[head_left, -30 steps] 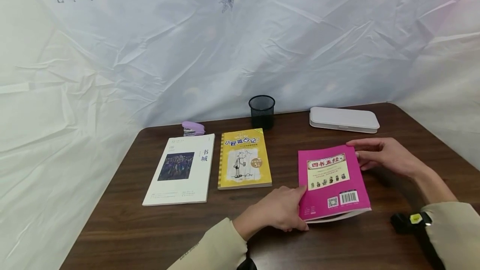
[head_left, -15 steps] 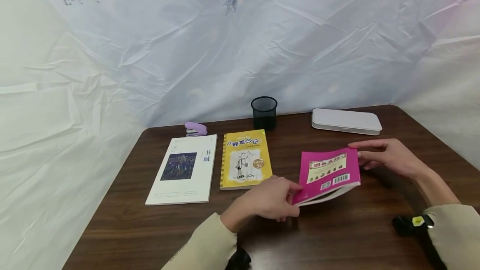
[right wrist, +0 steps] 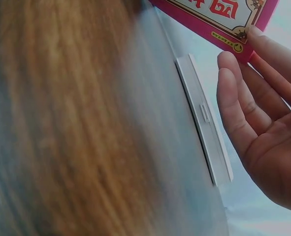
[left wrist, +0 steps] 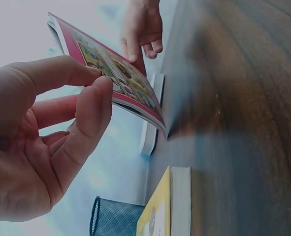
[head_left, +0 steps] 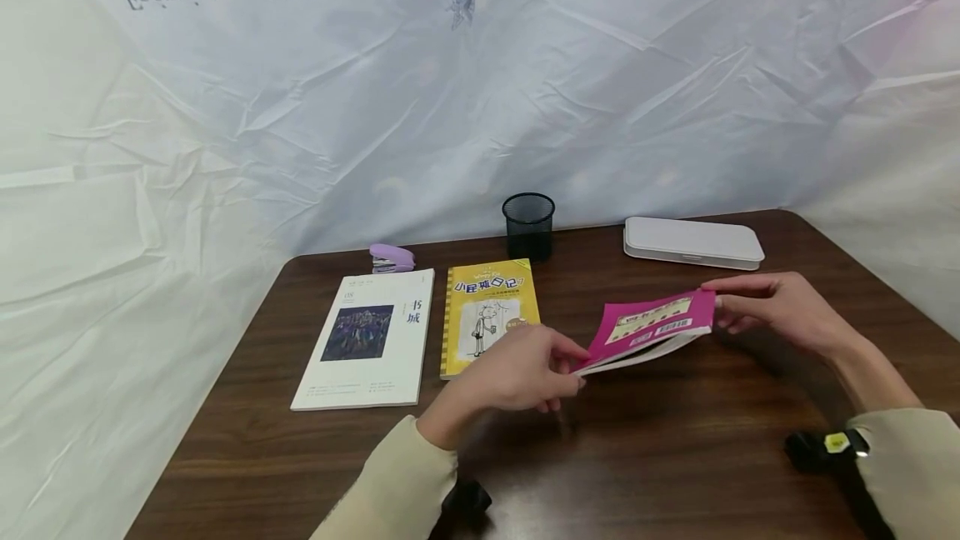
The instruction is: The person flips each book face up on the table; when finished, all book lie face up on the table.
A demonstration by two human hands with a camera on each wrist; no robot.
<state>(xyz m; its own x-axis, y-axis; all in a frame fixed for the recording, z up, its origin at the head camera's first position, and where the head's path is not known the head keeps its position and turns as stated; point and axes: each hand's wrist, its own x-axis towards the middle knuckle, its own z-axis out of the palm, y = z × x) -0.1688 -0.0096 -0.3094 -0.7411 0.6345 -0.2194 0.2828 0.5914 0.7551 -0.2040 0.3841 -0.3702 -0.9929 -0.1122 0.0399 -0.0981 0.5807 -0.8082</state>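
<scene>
A pink paperback (head_left: 648, 325) hangs tilted above the dark wooden table (head_left: 675, 457), its near edge raised. My left hand (head_left: 517, 373) pinches its near left corner between thumb and fingers; the left wrist view shows the thumb and forefinger of the left hand (left wrist: 61, 128) on the cover of the pink paperback (left wrist: 120, 73). My right hand (head_left: 772, 311) holds the far right corner, thumb on top. In the right wrist view the fingertips of the right hand (right wrist: 263, 132) touch the edge of the pink paperback (right wrist: 219, 14).
A yellow book (head_left: 487, 307) and a white book (head_left: 367, 336) lie flat to the left. Behind them stand a black mesh cup (head_left: 528, 223) and a purple stapler (head_left: 390, 257). A white flat case (head_left: 693, 242) lies at the back right.
The pink paperback has left the table and tipped up, its cover now seen nearly edge-on. My left hand rose and shifted left with its corner; the right hand stayed at the far corner.
</scene>
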